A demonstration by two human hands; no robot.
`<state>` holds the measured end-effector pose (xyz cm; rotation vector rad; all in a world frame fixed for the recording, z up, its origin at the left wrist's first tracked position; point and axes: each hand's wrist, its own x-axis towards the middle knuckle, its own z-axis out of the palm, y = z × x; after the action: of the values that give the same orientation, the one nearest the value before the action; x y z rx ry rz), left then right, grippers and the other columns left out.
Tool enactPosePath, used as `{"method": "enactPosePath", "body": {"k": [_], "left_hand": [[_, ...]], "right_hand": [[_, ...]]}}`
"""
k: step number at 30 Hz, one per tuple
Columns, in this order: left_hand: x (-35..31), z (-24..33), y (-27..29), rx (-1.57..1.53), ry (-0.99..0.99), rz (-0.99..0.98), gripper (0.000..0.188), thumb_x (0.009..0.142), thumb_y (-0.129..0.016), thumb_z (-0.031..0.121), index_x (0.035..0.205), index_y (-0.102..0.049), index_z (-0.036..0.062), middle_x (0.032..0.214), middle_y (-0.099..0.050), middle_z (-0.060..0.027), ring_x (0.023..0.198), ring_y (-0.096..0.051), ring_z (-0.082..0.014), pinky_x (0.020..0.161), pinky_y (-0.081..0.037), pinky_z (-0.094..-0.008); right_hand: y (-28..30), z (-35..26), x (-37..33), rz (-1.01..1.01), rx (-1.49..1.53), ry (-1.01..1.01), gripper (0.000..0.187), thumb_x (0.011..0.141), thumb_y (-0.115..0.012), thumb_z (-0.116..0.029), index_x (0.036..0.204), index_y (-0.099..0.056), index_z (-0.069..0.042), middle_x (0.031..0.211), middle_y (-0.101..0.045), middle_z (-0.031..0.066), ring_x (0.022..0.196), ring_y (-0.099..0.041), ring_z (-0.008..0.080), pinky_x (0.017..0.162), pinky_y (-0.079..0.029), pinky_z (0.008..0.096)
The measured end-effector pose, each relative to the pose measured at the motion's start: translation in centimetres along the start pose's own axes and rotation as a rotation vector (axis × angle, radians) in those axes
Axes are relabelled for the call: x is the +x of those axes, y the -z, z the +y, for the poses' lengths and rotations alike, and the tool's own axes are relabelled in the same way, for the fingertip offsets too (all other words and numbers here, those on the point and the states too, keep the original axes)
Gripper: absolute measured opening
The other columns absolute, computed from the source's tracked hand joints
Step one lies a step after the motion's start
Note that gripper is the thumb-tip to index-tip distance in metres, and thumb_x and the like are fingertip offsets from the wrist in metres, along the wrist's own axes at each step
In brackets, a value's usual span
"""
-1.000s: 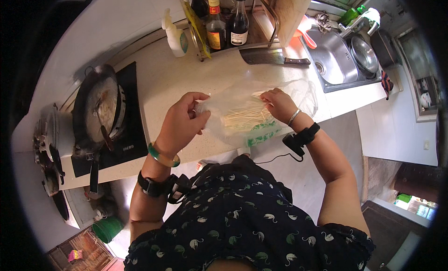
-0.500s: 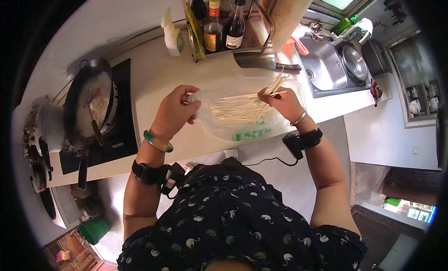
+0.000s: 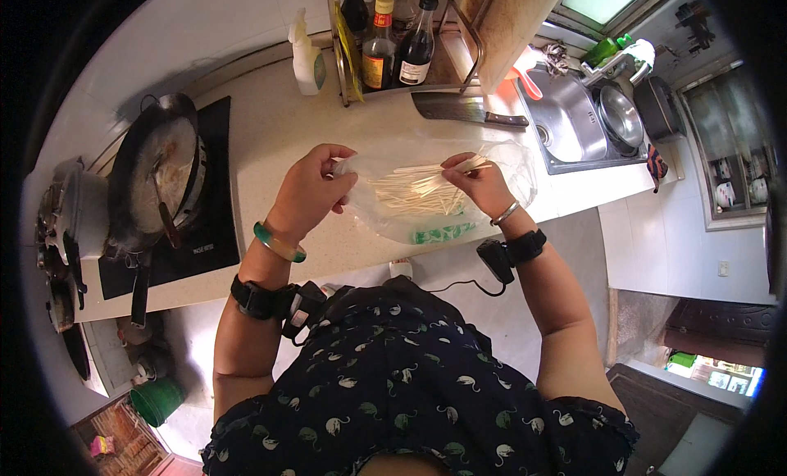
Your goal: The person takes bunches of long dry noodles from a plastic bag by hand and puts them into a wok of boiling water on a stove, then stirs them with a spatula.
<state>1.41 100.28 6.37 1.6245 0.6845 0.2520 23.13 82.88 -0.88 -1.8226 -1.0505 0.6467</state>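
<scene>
On the counter in front of me lies a clear plastic bag (image 3: 385,226) with green print. A loose heap of thin, stiff, pale sticks (image 3: 414,199) lies in it; whether they are skewers or dried noodles I cannot tell. My left hand (image 3: 316,185) pinches the bag's left edge between thumb and fingers. Over the right part of the heap, my right hand (image 3: 484,187) grips a few of the same sticks, held nearly level, with tips poking out past the fingers. Some of the heap is hidden under the right hand.
Behind the bag a cleaver (image 3: 451,107) lies flat, below sauce bottles (image 3: 377,62) and a spray bottle (image 3: 307,62). At the left, a wok (image 3: 152,173) with whitish contents and a ladle stands on a black cooktop (image 3: 215,230). A steel sink (image 3: 566,107) is at the right.
My right hand has moved left and slightly down over the heap. The upright bunch of sticks it held is lowered and now lies almost level. My left hand stays at the bag's edge.
</scene>
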Motion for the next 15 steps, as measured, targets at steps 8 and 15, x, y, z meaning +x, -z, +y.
{"method": "enactPosePath", "body": {"k": [8,15], "left_hand": [[0.0,-0.6,0.3,0.003,0.023,0.013,0.030,0.079,-0.057,0.010,0.105,-0.050,-0.0013,0.068,-0.052,-0.0009,0.055,-0.049,-0.0070,0.047,-0.042,-0.0197],[0.2,-0.2,-0.1,0.018,0.026,-0.002,0.030,0.079,-0.057,0.010,0.105,-0.050,-0.0015,0.068,-0.052,-0.0015,0.055,-0.049,-0.0071,0.048,-0.042,-0.0193]], "right_hand": [[0.7,-0.5,0.1,0.151,0.126,-0.159,0.016,0.078,-0.061,-0.016,0.085,-0.063,-0.002,0.065,-0.059,0.0054,0.060,-0.055,0.0105,0.057,-0.044,0.0245],[-0.7,3.1,0.1,0.104,0.050,-0.126,0.016,0.078,-0.062,-0.017,0.084,-0.063,-0.002,0.064,-0.059,0.0041,0.055,-0.052,0.0101,0.052,-0.042,0.0238]]}}
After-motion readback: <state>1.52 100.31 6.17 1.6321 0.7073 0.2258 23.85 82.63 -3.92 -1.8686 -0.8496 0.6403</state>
